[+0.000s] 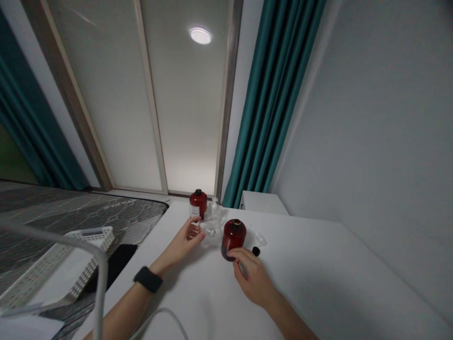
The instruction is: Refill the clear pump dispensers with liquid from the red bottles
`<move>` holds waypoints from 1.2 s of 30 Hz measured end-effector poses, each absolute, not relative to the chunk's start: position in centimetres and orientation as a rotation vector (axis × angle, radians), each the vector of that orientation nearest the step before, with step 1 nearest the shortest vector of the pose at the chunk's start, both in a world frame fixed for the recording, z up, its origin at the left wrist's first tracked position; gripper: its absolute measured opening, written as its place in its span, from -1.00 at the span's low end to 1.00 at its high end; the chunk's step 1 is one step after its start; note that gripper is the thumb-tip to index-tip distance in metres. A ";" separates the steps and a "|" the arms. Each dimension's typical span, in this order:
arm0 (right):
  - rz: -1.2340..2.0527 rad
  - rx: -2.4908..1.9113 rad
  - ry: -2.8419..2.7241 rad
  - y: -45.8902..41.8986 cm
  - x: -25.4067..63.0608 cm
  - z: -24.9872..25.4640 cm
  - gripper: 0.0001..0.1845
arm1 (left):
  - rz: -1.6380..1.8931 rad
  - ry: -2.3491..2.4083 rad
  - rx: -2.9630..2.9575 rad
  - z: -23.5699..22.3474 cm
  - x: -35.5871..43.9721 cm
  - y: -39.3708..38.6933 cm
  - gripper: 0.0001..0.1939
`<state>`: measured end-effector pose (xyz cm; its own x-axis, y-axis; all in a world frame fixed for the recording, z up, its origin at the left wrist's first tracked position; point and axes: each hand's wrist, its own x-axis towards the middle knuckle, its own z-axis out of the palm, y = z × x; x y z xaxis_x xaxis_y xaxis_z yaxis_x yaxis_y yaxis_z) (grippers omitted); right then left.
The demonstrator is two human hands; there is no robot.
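Note:
An uncapped dark-red bottle (234,233) stands on the white table, its neck opening facing up. My right hand (253,276) is at its lower front, with fingertips against or just before the bottle and the thumb apart. Just beyond these fingers lies a small black cap (256,251). My left hand (186,241), wearing a black wristband, has thumb and fingers apart beside clear, see-through items (211,231); whether it touches them I cannot tell. Behind it stands a second red bottle (198,204) with a black cap and a pale label.
Clear crumpled plastic (258,236) lies right of the uncapped bottle. The white table (300,264) runs toward the grey wall. A pale cable (166,311) curves across its front. At left are a grey curved bar (102,283) and a white perforated basket (38,269).

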<state>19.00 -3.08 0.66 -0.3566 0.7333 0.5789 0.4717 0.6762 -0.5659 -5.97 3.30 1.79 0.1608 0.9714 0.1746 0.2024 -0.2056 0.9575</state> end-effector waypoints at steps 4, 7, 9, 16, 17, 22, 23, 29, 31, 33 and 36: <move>0.385 -0.950 -2.047 -2.7 19.2 0.5 -0.61 | 1.088 1.179 1.590 1.3 -6.2 3.3 -0.38; 0.390 -0.996 -2.066 -2.4 19.5 0.2 -0.60 | 1.073 1.192 1.611 1.2 -6.4 3.4 -0.45; 0.398 -1.036 -2.078 -2.2 19.6 -0.1 -0.59 | 1.062 1.186 1.617 1.2 -6.5 3.5 -0.46; 0.455 -1.131 -2.058 -1.8 19.9 -1.0 -0.46 | 1.002 1.112 1.649 1.2 -6.5 3.2 -0.51; 0.478 -1.154 -2.019 -1.9 19.9 -1.1 -0.42 | 0.987 1.082 1.647 1.3 -6.5 3.1 -0.51; 0.552 -1.133 -1.919 -2.3 19.6 -1.0 -0.14 | 0.917 0.934 1.569 2.1 -5.4 2.1 -0.50; 0.562 -1.118 -1.921 -2.4 19.5 -0.9 -0.08 | 0.891 0.900 1.553 2.2 -5.0 1.8 -0.50; 0.687 -1.110 -1.924 -2.9 19.6 -0.1 -0.01 | 0.776 0.797 1.598 1.6 -3.2 0.7 -0.51; 0.726 -1.121 -1.908 -2.9 19.8 0.2 -0.04 | 0.791 0.852 1.745 1.3 -3.3 0.7 -0.52; 0.759 -1.136 -1.895 -2.9 20.0 0.3 -0.12 | 0.824 0.884 1.926 1.2 -3.7 0.8 -0.47; 0.816 -1.168 -1.875 -2.8 20.2 0.2 -0.20 | 0.845 0.842 2.134 1.3 -4.0 0.7 -0.27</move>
<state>20.22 -2.78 0.21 -0.2864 0.9192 0.2704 0.4285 0.3753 -0.8219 -3.96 0.69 1.29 0.5790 0.7533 0.3119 0.3095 -0.5569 0.7707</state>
